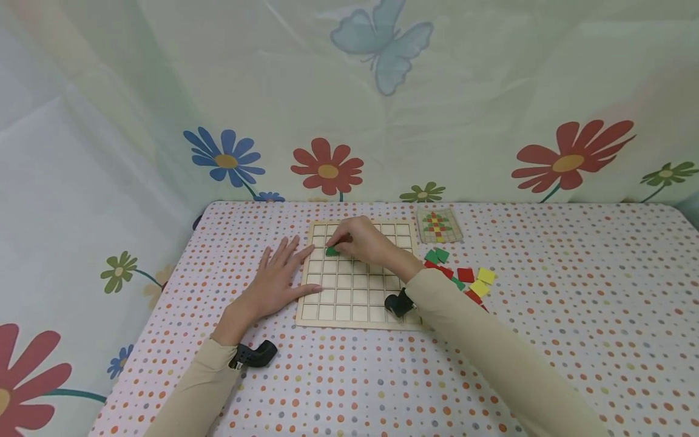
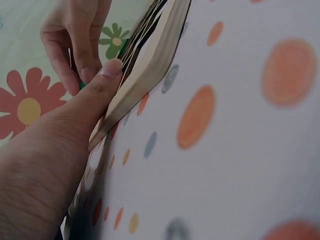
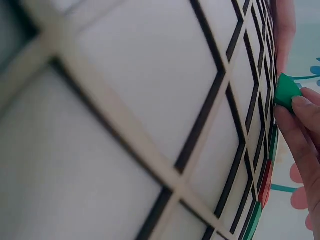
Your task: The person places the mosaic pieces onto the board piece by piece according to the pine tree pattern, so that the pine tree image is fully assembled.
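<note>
A pale wooden grid board (image 1: 344,297) lies on the table. My right hand (image 1: 364,240) is over its upper left part, pinching a green tile (image 3: 287,91) between thumb and fingers close to the grid. My left hand (image 1: 277,282) lies with fingers spread at the board's left edge, the thumb (image 2: 97,82) resting on the frame. In the right wrist view, a red tile (image 3: 266,185) and green tiles (image 3: 253,220) sit along the far part of the grid; in the head view my right hand hides that area.
Right of the board lie loose green tiles (image 1: 437,255), red tiles (image 1: 465,275) and yellow tiles (image 1: 483,282), partly behind my right forearm. A small pattern card (image 1: 455,227) with a coloured design lies at the board's upper right. Behind the dotted tablecloth (image 1: 573,291) hangs a flowered curtain (image 1: 464,121).
</note>
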`<state>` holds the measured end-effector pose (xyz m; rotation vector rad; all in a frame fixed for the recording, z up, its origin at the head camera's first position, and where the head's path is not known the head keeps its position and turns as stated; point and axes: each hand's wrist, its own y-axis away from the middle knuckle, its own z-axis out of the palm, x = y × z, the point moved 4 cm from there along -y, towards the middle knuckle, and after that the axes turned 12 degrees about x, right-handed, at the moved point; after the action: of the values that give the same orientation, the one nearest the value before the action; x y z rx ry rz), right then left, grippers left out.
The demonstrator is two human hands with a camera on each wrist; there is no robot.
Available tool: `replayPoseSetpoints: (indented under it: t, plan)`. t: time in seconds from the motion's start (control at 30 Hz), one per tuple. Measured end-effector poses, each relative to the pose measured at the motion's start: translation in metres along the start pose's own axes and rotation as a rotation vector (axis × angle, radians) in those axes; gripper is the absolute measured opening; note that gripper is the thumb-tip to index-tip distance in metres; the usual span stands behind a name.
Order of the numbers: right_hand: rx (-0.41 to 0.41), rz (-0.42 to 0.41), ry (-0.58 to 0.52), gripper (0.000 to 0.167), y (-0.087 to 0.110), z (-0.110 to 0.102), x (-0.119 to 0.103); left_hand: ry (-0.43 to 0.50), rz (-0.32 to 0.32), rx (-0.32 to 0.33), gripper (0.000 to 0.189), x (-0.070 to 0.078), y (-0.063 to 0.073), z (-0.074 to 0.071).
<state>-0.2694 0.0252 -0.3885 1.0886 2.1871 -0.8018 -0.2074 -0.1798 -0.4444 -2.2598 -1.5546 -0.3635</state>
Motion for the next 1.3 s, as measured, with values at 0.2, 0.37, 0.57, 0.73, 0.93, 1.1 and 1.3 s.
replayPoseSetpoints:
  t: [0.2,0.37,0.57,0.73,0.93,1.1,1.3]
  plan:
    - [-0.046,-0.034,0.070,0.013,-0.007,0.007,0.000,0.013,0.003,0.005,0.091,0.000,0.000,-0.001]
    - [-0.081,-0.091,0.165,0.014,-0.009,0.010,-0.007,0.006,0.002,0.003,0.091,0.000,-0.001,-0.001]
    - [-0.133,-0.138,0.260,0.014,-0.009,0.012,-0.015,0.017,0.012,0.010,0.091,0.001,-0.001,-0.003]
    - [-0.143,-0.156,0.305,0.014,-0.008,0.015,-0.019,0.020,0.003,0.006,0.091,0.001,0.000,-0.003]
    - [-0.119,-0.185,0.311,0.016,-0.006,0.017,-0.018,0.010,0.001,0.005,0.091,0.000,0.000,-0.001]
    - [-0.092,-0.177,0.293,0.016,-0.002,0.016,-0.017,0.014,0.008,0.007,0.091,-0.001,0.000,-0.002]
    - [-0.118,-0.111,0.245,0.020,0.008,0.012,-0.020,0.010,0.000,0.002,0.091,-0.001,0.000,-0.002]
